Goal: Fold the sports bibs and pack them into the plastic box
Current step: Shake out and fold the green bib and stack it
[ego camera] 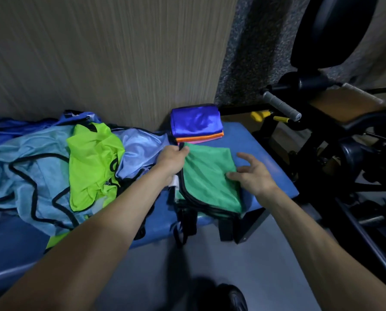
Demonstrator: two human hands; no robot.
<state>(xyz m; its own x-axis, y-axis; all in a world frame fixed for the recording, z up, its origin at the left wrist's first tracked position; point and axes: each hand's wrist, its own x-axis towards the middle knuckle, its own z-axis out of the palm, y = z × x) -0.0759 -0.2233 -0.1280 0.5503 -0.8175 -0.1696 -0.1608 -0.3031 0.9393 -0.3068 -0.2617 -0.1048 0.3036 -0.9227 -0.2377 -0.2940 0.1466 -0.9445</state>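
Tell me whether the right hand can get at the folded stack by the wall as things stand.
Probably yes. The right hand is open, holds nothing and rests on the green bib. The folded stack lies just beyond it on the blue bench, with nothing between them.

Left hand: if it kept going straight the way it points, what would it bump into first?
Probably the folded stack, blue on top, just beyond the left hand, which pinches the green bib. The wall comes after. Depth is unclear.
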